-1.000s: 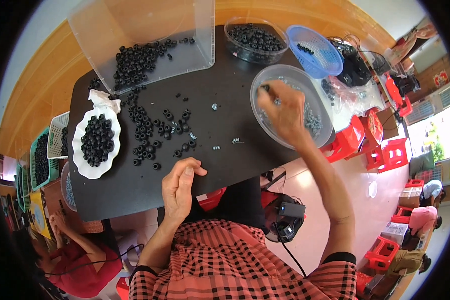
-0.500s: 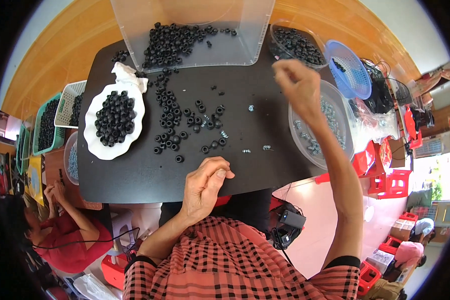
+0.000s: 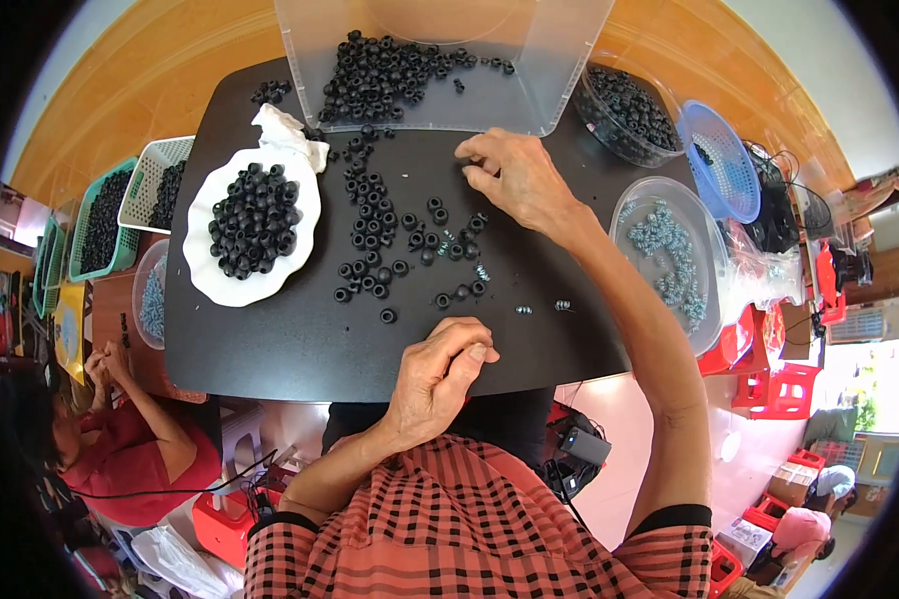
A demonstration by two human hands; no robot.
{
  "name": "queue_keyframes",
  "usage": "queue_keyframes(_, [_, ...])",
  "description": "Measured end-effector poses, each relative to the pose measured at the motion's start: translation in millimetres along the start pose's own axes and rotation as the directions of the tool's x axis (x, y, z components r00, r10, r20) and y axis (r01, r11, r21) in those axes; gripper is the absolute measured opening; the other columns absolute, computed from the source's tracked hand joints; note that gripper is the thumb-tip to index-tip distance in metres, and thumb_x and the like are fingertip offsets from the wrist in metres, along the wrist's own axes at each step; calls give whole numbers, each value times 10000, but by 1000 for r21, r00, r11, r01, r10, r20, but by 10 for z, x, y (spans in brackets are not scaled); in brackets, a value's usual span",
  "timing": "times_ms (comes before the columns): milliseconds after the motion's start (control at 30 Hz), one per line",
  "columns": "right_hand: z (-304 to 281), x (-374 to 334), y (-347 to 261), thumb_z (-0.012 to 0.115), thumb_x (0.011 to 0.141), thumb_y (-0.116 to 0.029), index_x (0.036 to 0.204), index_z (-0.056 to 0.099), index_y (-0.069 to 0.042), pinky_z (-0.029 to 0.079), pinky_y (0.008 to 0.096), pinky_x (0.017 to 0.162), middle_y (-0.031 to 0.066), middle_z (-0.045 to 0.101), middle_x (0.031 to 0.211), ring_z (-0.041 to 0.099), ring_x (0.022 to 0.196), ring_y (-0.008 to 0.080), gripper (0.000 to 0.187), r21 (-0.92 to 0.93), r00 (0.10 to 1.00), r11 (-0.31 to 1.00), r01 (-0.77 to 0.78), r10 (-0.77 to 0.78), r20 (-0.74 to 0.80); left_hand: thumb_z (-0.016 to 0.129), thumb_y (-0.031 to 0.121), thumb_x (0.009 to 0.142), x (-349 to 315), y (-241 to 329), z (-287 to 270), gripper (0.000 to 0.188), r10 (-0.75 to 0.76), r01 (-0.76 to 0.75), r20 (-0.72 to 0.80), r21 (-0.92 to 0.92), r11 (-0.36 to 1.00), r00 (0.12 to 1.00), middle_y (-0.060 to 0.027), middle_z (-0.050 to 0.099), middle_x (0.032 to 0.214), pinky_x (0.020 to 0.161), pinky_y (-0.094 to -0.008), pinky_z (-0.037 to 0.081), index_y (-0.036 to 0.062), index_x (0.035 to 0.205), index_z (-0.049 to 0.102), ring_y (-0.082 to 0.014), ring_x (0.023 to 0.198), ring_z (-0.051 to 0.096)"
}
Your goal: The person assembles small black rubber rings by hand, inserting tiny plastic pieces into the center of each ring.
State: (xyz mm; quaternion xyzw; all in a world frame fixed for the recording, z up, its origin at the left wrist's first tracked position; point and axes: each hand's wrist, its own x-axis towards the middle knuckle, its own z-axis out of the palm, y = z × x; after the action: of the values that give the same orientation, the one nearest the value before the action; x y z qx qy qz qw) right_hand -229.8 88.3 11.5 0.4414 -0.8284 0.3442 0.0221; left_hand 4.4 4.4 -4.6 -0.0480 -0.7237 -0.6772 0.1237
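My left hand (image 3: 442, 377) rests at the near table edge with its fingers curled closed. Whatever it may hold is hidden. Over the table, in front of the clear plastic box (image 3: 440, 130), my right hand (image 3: 514, 178) is loosely bent, thumb and forefinger apart, nothing visible between them. Black round beads (image 3: 372, 210) with holes lie loose left of it. Among and beside them are a few small silvery coil springs (image 3: 481, 272). To the left, a white scalloped plate (image 3: 202, 270) holds a heap of the same beads. A round clear tub (image 3: 629, 225) of springs stands at the right.
More black beads fill the box and a clear bowl (image 3: 594, 135) at the back right. A blue basket (image 3: 734, 160) stands beside it. Crumpled white tissue (image 3: 290, 135) touches the plate. At a lower table on the left, a person in red (image 3: 160, 459) works near green and white baskets (image 3: 130, 225).
My right hand has moved left from beside the spring tub to the middle of the table, its fingers opening. The left hand stays closed near the edge. The whole view has shifted slightly.
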Motion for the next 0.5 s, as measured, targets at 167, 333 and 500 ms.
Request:
queue_keyframes(167, [17,-14,-46,627,756,-60,894,653,-5,501,390,685,131,611,787,615,710,277,151,-132,995,991,36,-23,101,524,66,935,15,24,-24,128,-51,51,19,-5,999,999,-111,619,896,669,-274,485,-42,957,590,-171,779,605])
queue_keyframes(333, [-72,-174,-246,635,743,-87,861,639,-3,509,387,690,129,604,776,609,703,291,145,-314,995,949,17,15,100,525,69,935,12,39,-1,124,-74,74,5,-9,997,997,-107,616,884,669,-279,486,-37,951,589,-178,779,606])
queue_keyframes(500, [47,-119,-462,646,721,-83,866,651,-14,519,395,711,137,647,847,637,766,305,161,7,998,1000,-21,21,54,520,68,935,1,60,-7,125,-92,92,1,17,996,996,-103,613,876,670,-283,482,-37,948,585,-177,778,604])
